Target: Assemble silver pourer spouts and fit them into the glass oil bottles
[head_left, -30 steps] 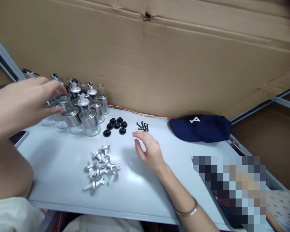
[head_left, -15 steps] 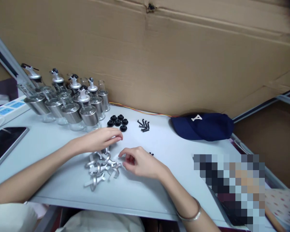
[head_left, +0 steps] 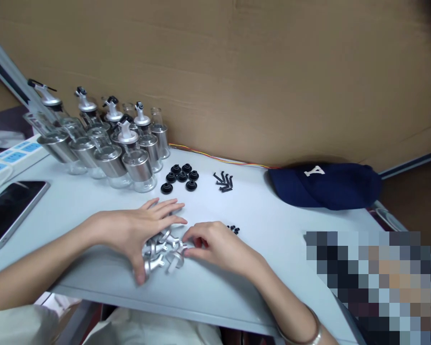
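Note:
My left hand (head_left: 136, 232) is open, its fingers spread over the left and far side of a pile of silver pour spouts (head_left: 156, 247). The thumb touches the near edge, and the palm hides some of the pile. At the pile's right edge my right hand (head_left: 215, 247) is curled, thumb and index fingertips closed about the end of one silver pour spout (head_left: 175, 258). That spout still rests on the table. Several round black stoppers (head_left: 182, 177) lie beyond my left hand. Small black parts (head_left: 234, 230) lie behind my right hand, partly covered by it.
Glass bottles with steel bands (head_left: 138, 165) stand at the back left, some topped with spouts. Thin black levers (head_left: 224, 181) lie mid-table. A navy cap (head_left: 326, 187) is at the right, a phone (head_left: 14, 211) and power strip (head_left: 14, 155) at the left. Cardboard (head_left: 237, 86) walls the back.
My left hand has come down, spread its fingers and closed in around the spouts' left side. My right hand has shifted slightly onto a spout at the edge. The camera view has tilted slightly.

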Demonstrator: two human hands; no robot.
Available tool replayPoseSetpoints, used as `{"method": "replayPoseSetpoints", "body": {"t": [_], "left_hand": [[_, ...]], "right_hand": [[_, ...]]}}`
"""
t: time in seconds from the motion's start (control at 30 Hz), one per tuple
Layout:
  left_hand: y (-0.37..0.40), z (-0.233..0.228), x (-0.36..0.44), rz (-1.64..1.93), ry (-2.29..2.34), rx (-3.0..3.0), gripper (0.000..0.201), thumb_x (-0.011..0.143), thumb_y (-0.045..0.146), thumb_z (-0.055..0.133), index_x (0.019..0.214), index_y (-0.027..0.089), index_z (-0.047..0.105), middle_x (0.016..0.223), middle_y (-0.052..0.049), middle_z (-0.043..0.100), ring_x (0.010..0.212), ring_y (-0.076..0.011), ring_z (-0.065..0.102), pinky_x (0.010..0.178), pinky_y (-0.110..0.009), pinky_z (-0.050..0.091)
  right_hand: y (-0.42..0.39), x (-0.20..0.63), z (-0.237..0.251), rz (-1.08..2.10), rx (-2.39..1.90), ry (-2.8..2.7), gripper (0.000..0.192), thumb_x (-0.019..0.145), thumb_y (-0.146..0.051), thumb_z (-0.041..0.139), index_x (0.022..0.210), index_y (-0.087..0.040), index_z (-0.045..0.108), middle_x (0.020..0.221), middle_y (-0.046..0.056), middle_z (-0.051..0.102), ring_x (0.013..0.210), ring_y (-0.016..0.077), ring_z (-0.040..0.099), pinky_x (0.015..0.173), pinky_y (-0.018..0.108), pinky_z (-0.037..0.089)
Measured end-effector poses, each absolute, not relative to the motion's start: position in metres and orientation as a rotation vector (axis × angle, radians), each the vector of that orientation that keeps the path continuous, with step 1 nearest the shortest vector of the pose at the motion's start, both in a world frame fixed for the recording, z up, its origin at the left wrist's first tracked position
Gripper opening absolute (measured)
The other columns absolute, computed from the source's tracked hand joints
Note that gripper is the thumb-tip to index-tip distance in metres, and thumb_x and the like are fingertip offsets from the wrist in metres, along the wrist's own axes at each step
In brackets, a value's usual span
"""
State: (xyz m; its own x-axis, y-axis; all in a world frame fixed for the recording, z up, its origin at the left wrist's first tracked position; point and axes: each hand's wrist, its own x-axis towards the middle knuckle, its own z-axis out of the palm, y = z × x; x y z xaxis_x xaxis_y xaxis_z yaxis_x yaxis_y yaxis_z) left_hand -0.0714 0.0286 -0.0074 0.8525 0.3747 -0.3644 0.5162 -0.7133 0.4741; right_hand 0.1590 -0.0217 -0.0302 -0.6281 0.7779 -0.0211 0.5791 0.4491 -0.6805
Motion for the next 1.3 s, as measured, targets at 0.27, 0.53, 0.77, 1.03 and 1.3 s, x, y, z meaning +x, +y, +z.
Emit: {"method": "replayPoseSetpoints", "body": {"t": [0.27, 0.53, 0.77, 1.03, 1.3], "left_hand": [[0.038, -0.009, -0.067, -0.139, 0.748, 2.456, 0.072, 0.070, 0.049, 0.075, 0.131, 0.024, 0.048, 0.147, -0.013, 0.039, 0.136, -0.0326, 0.035, 0.107, -0.040, 0.034], [0.042, -0.006, -0.057, -0.057, 0.755, 2.473, 0.049, 0.075, 0.041, 0.071, 0.118, 0.022, 0.056, 0.137, -0.009, 0.050, 0.128, -0.0294, 0.043, 0.107, -0.040, 0.031], [0.007, -0.015, -0.046, 0.546, 0.863, 2.561, 0.031, 0.086, 0.042, 0.054, 0.111, 0.022, 0.053, 0.123, -0.012, 0.061, 0.117, -0.0294, 0.053, 0.105, -0.054, 0.030], [-0.062, -0.050, -0.001, 0.310, 0.376, 1.476, 0.025, 0.086, 0.042, 0.052, 0.095, 0.021, 0.041, 0.065, 0.005, 0.049, 0.046, -0.0064, 0.042, 0.043, -0.019, 0.033], [-0.042, -0.054, 0.015, 0.517, 0.490, 0.958, 0.054, 0.080, 0.058, 0.060, 0.108, 0.022, 0.031, 0.085, 0.003, 0.050, 0.057, -0.0079, 0.055, 0.055, -0.024, 0.040]], "right_hand": [[-0.015, 0.164, -0.035, 0.897, -1.288, -2.308, 0.005, 0.086, -0.018, 0.062, 0.084, -0.018, 0.067, 0.072, 0.002, 0.068, 0.059, 0.0124, 0.059, 0.058, 0.023, 0.044], [-0.014, 0.164, -0.035, 0.757, -1.410, -2.268, 0.007, 0.093, -0.018, 0.048, 0.091, -0.019, 0.055, 0.085, 0.005, 0.068, 0.067, 0.0159, 0.062, 0.061, 0.027, 0.046], [-0.012, 0.169, -0.035, 0.793, -1.415, -2.226, 0.007, 0.094, -0.018, 0.042, 0.092, -0.020, 0.049, 0.087, 0.005, 0.065, 0.071, 0.0166, 0.061, 0.065, 0.029, 0.046], [-0.004, 0.184, -0.028, 0.944, -1.307, -2.072, 0.009, 0.093, -0.023, 0.044, 0.090, -0.019, 0.051, 0.075, 0.000, 0.060, 0.064, 0.0117, 0.052, 0.062, 0.025, 0.043], [-0.006, 0.197, -0.014, 1.339, -1.106, -1.628, 0.017, 0.082, -0.035, 0.063, 0.083, -0.019, 0.056, 0.075, 0.001, 0.063, 0.066, 0.0121, 0.060, 0.066, 0.026, 0.050]]}}
